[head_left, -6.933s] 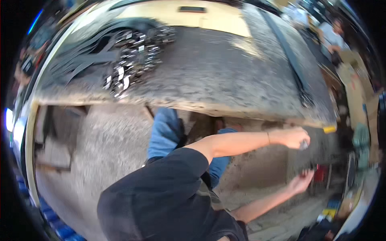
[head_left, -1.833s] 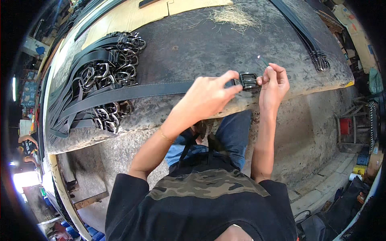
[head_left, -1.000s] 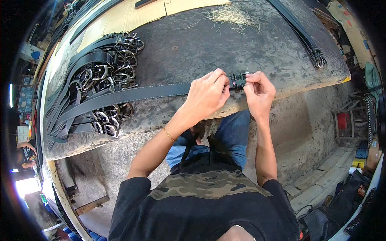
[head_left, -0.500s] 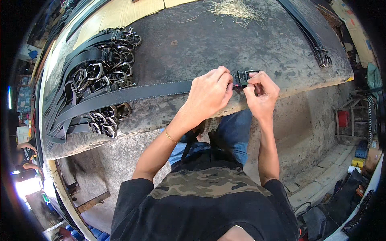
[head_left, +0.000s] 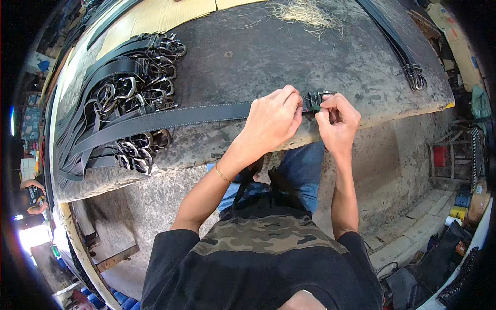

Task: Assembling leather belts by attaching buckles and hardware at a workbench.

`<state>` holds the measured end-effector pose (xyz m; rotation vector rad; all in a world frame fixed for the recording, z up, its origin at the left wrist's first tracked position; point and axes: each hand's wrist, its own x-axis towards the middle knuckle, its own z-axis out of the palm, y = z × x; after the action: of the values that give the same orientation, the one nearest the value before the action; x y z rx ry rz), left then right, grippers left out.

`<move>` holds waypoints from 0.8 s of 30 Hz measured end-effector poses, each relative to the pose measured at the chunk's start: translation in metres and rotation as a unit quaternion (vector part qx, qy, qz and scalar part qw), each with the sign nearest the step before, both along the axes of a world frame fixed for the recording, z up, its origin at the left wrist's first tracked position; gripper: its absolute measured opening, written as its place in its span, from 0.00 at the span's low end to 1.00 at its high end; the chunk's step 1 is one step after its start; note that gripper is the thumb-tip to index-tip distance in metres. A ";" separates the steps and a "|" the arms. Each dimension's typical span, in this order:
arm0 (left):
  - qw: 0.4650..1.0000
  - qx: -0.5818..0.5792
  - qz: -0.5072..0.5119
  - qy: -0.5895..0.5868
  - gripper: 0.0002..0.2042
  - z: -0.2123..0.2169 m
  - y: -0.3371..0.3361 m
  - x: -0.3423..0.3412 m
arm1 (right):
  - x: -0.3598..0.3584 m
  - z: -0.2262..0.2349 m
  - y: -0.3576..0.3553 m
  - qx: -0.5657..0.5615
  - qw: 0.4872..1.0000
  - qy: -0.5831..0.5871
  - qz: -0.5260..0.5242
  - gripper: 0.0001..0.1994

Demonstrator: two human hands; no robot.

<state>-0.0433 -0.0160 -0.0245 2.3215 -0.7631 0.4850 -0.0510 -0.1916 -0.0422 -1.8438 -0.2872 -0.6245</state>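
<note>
belt in hand: 1 black strap [head_left: 181, 118] with pale stitching along its edge, stretched near the front edge of the table [head_left: 258, 62], from the pile at the left to the person's hands.
buckle: dark metal buckle [head_left: 327, 94] at the right end of that strap, between the hands and partly hidden by them.
left hand: left hand [head_left: 274, 120] over the strap just beside the buckle, back of the hand up, fingers bent and grasping the belt; a thin gold-coloured bracelet [head_left: 222, 174] circles the wrist.
right hand: right hand [head_left: 339, 123] at the buckle, fingers curled in, thumb and forefinger tips close together; cannot tell whether they grip the metal, since the tips cover the spot.
pile at left: many black belts [head_left: 82, 129] heaped on the table, their shiny buckles [head_left: 126, 88] bunched toward its middle; the strap in hand crosses over the heap.
bundle at right: a few black belts [head_left: 385, 37] laid side by side, buckles toward the person, well apart from the pile.
far side: a loose tangle of straw-coloured strands [head_left: 307, 15], and flat tan cardboard [head_left: 165, 19] to its left.
clothing: dark top with a camouflage band [head_left: 274, 236], blue jeans [head_left: 306, 178].
</note>
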 end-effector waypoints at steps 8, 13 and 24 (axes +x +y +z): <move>0.999 0.001 0.003 0.040 0.05 0.022 0.007 0.019 | 0.007 -0.008 -0.005 0.225 0.974 -0.003 0.017 0.05; 0.989 0.064 0.047 -0.124 0.08 0.063 -0.006 0.114 | 0.013 -0.005 -0.014 0.437 0.897 0.016 0.063 0.06; 0.974 0.187 0.014 0.130 0.12 0.089 0.017 0.097 | 0.012 -0.001 -0.034 0.295 0.953 0.066 0.002 0.05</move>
<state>0.0536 0.0010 0.0644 2.6761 -0.7428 0.0436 -0.0390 -0.2260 -0.0431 -1.2978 -0.0066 -0.5095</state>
